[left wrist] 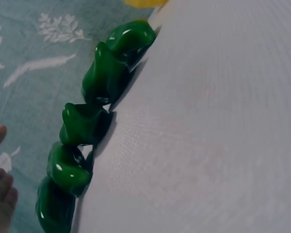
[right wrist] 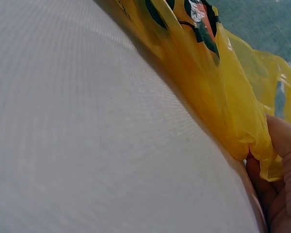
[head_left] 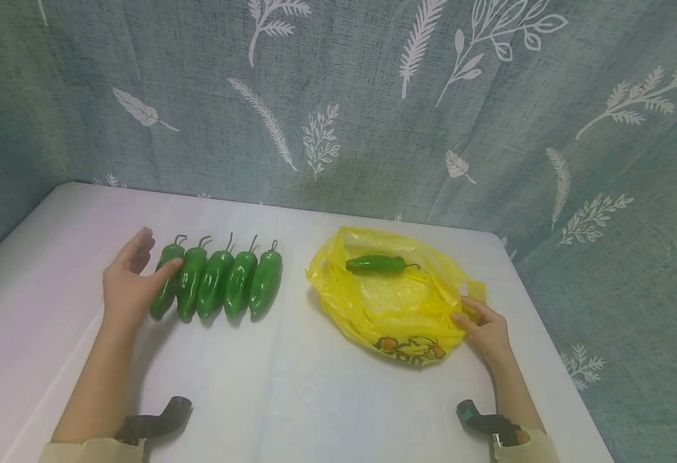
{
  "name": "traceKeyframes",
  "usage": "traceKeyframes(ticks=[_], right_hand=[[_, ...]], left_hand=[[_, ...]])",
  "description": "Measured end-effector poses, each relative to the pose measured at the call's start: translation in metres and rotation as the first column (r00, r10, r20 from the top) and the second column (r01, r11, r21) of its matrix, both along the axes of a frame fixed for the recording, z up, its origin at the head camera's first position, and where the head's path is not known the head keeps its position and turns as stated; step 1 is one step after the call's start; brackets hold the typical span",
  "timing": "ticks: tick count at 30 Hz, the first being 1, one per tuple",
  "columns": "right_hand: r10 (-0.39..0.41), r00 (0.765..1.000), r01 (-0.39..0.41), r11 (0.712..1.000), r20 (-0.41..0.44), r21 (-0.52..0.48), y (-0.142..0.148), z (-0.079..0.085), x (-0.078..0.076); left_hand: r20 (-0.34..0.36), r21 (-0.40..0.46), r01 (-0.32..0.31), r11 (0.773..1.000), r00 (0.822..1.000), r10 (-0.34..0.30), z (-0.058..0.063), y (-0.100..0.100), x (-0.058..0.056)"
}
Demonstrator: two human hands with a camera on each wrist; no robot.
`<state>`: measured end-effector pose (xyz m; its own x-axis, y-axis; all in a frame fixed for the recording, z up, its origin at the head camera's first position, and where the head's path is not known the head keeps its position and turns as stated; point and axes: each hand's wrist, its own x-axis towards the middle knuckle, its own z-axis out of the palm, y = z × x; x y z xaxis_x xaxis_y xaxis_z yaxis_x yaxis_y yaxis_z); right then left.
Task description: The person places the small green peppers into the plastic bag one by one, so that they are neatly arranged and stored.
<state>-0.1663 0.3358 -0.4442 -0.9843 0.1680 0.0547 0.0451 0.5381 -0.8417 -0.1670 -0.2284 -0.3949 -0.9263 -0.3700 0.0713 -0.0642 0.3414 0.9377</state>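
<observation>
Several green chili peppers [head_left: 216,283] lie side by side in a row, stems pointing to the back. My left hand [head_left: 132,273] is at the row's left end, thumb and fingers spread, the thumb over the leftmost pepper [head_left: 164,286]. In the left wrist view the fingers [left wrist: 1,196] appear at the left edge, apart from the peppers [left wrist: 85,124]. A yellow plastic bag [head_left: 350,315] lies with its mouth spread open, and one green pepper [head_left: 375,263] rests inside. My right hand [head_left: 488,331] pinches the bag's right rim between thumb and fingers, also seen in the right wrist view.
A white cloth [head_left: 292,399] covers the table. Behind it and to the right hangs a blue-green curtain [head_left: 361,116] with white leaf prints. Each wrist wears a black camera mount, the left one [head_left: 159,418] and the right one [head_left: 483,418].
</observation>
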Motion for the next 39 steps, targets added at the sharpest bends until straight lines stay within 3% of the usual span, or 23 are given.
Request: traceKeyframes(ticks=[6,21,30,39], right_hand=[[-0.009,1.0,0.008,1.0,0.0,0.023,0.001,-0.002,0.0],[0.015,1.0,-0.015,1.0,-0.007,0.003,0.003,-0.002,0.0],[0.015,1.0,-0.015,1.0,0.013,0.016,0.002,-0.001,0.0],[0.03,1.0,-0.03,0.999,-0.003,0.017,0.002,-0.001,0.001]], left_hand=[[0.038,-0.026,-0.029,0.999,0.999,0.03,-0.009,-0.001,-0.001],[0.09,-0.028,-0.018,0.999,0.996,0.02,-0.028,-0.004,-0.004],[0.114,-0.094,-0.053,0.994,0.991,0.063,-0.038,-0.004,-0.004],[0.109,-0.183,-0.037,0.982,0.992,0.058,-0.043,-0.006,-0.004]])
